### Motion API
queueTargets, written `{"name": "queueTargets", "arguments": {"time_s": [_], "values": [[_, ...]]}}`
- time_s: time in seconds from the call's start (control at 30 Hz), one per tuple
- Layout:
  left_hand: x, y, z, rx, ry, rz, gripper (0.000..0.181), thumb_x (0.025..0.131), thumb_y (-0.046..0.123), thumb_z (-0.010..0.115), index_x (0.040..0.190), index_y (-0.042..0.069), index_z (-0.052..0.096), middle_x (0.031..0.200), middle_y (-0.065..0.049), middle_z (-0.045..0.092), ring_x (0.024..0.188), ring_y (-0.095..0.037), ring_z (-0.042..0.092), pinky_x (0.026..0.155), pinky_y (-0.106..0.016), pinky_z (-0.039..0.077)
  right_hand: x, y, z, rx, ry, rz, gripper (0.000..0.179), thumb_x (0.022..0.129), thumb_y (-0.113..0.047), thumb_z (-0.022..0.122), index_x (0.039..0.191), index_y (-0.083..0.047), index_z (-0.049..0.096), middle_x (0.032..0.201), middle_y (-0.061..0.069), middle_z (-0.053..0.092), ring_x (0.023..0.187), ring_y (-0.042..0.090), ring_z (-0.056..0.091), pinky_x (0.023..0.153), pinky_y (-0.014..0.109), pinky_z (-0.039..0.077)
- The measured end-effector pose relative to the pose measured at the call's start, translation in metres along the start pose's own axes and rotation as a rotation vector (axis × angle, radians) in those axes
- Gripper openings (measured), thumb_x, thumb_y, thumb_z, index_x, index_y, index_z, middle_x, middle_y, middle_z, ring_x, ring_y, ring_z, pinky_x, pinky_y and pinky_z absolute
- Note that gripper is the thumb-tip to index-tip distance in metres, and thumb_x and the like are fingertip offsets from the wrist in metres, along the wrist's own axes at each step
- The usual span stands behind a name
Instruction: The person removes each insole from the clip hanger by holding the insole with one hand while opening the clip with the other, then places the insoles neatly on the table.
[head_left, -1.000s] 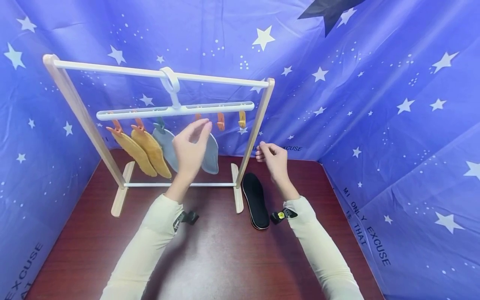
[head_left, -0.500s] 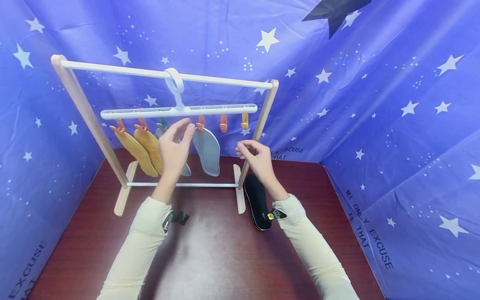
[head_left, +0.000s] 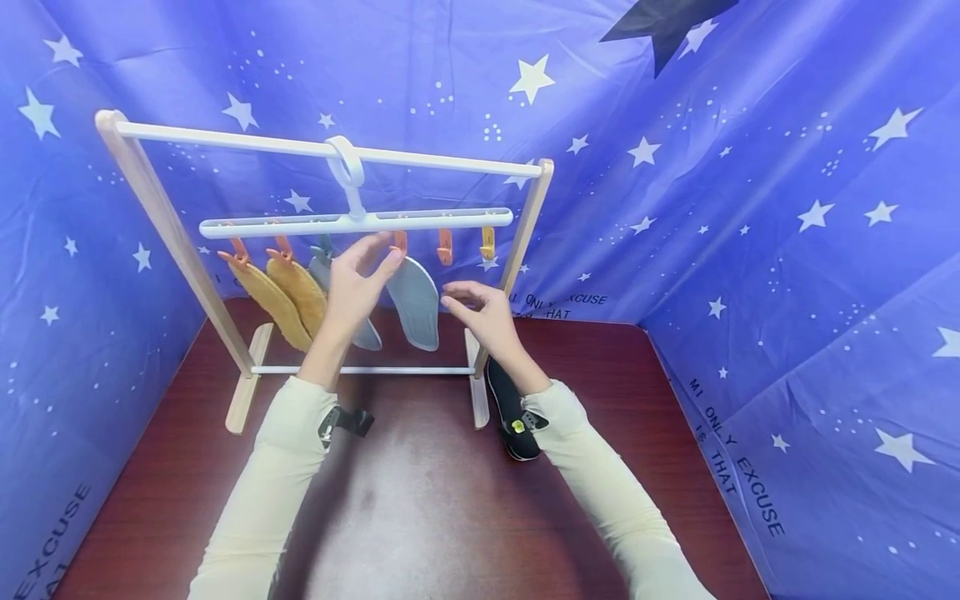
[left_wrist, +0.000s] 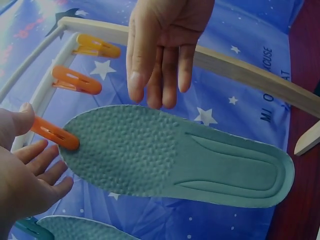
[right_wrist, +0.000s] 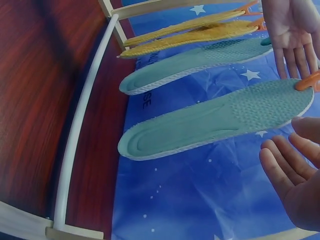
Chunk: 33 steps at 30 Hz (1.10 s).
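A grey-green insole hangs from an orange clothespin. My left hand is at that clothespin. In the left wrist view its thumb tip is by the clothespin's upper end, the other fingers spread just below. Whether they touch it I cannot tell. On the insole's other side my right hand is raised with extended fingers, apart from the insole, holding nothing. Behind my left hand hangs a second grey-green insole, partly hidden in the head view. Two mustard-yellow insoles hang farther left from orange clothespins.
A white hanger bar hooks on the rail of a wooden rack. Orange and yellow clothespins hang unloaded at its right. A black insole lies on the table by the rack's right foot, partly under my right wrist.
My left hand first moved left off the clothespin, then came back right to it. My right hand has moved left toward the hanging grey-green insole. The insoles still hang in place.
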<state>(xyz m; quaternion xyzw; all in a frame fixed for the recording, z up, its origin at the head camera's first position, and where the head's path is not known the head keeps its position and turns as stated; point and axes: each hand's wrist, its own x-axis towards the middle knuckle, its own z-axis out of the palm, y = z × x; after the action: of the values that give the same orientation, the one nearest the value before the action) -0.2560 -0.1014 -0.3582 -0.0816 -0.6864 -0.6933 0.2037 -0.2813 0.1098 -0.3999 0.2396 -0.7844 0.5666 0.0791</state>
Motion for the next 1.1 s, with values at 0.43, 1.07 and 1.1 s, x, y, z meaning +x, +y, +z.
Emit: {"name": "queueTargets", "arguments": {"time_s": [0.43,1.07,1.1], "values": [[0.004,-0.004,-0.001,-0.011,-0.026,0.002,0.033,0.099,0.004,0.064,0.128,-0.011,0.062,0.128,-0.032,0.065,0.097,-0.002,0.069,0.099,-0.023,0.055,0.006,-0.003,0.014,-0.026,-0.006,0.006,0.019,0.091,-0.002,0.073,0.107,0.007,0.074,0.102,0.024,0.076,0.092,0.027,0.075,0.091,0.042,0.061],[0.003,-0.009,-0.002,-0.125,0.067,-0.008,0.029,0.093,0.0,0.071,0.119,-0.013,0.067,0.1,0.004,0.078,0.087,-0.003,0.072,0.084,-0.019,0.059,0.002,-0.002,0.023,-0.103,-0.007,-0.001,0.014,0.091,-0.006,0.075,0.101,0.004,0.077,0.095,0.019,0.078,0.084,0.02,0.072,0.079,0.024,0.06],[0.003,-0.009,-0.002,-0.128,0.069,-0.01,0.029,0.092,0.0,0.072,0.118,-0.013,0.066,0.096,0.01,0.077,0.086,-0.003,0.072,0.083,-0.018,0.059,0.002,-0.002,0.023,-0.101,-0.01,0.0,0.014,0.091,-0.006,0.075,0.101,0.004,0.077,0.095,0.019,0.078,0.084,0.019,0.072,0.078,0.024,0.06]]}}
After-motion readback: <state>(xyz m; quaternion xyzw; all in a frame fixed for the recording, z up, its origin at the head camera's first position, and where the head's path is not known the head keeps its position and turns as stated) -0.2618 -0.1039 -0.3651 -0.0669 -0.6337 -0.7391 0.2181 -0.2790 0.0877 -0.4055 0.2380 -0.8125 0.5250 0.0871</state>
